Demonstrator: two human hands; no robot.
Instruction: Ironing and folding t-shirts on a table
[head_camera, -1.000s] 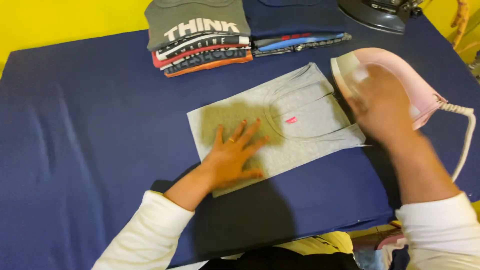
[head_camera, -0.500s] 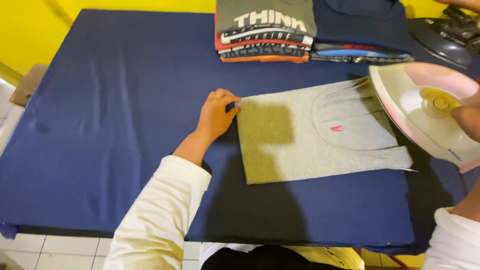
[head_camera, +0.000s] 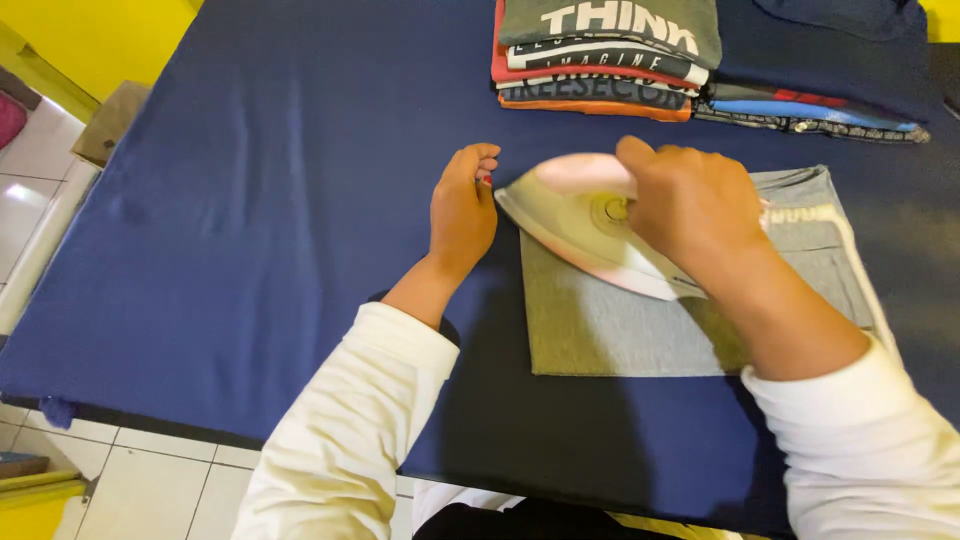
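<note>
Since half a second ago I see right hand (head_camera: 695, 205) clamped on the pink iron (head_camera: 580, 225), now atop grey garment (head_camera: 640, 325) on blue table (head_camera: 250, 200); left hand (head_camera: 462, 210) loosely curled beside the iron's tip.

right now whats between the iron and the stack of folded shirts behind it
In the head view, only bare blue table cover lies between the pink iron and the folded shirt stack; the right hand holds the iron.

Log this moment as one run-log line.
right hand: grips pink iron on folded grey garment | left hand: flat on blue cover beside garment's left edge
</note>
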